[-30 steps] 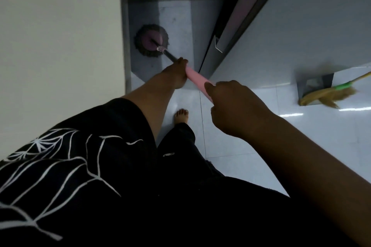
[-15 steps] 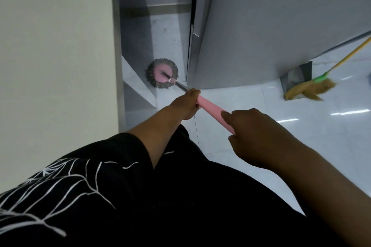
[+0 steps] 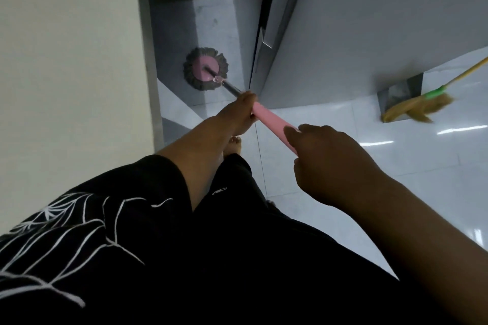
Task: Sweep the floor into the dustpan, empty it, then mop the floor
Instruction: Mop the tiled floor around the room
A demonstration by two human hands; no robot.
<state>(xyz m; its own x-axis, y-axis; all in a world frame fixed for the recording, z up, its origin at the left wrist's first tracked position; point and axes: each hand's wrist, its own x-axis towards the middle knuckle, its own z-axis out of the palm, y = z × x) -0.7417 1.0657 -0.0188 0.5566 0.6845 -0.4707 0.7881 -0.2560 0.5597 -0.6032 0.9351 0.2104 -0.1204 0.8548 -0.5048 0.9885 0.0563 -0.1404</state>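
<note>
Mopping step: under way, by my reading; the sweeping and emptying look finished, since broom and dustpan are parked aside.
Mop head [image 3: 205,68]: round, grey fringe around a pink disc, flat on the dim floor of a narrow gap between the pale wall [image 3: 68,60] on the left and the grey cabinet [image 3: 369,21] on the right.
Mop handle [image 3: 272,121]: pink sleeve over a dark metal shaft, sloping from the head back toward the person.
Left hand [image 3: 239,111]: closed around the handle at the lower end of the pink sleeve, nearer the head.
Right hand [image 3: 330,163]: closed over the upper end of the handle, fingers curled; the handle's end is hidden beneath it.
Broom [image 3: 420,105]: straw bristles, green collar, yellow stick, leaning at the cabinet's corner, well apart from the mop.
Dustpan [image 3: 401,90]: dark, standing against the cabinet just behind the broom bristles; contents cannot be told.
Floor [image 3: 396,166]: pale glossy tiles with light streaks on the right; darker inside the gap.
Bare foot [image 3: 233,144]: on the tiles just below the left hand.
Risk, gap: the mop head sits close to the cabinet's edge; a stroke angled right would likely knock the shaft against it.
Risk, coverage: the gap is tight and shadowed, so corners may be missed.
Risk, footing: if the tiles are wet, a bare foot could slip.
Risk, broom: a wide backswing to the right could topple it.
</note>
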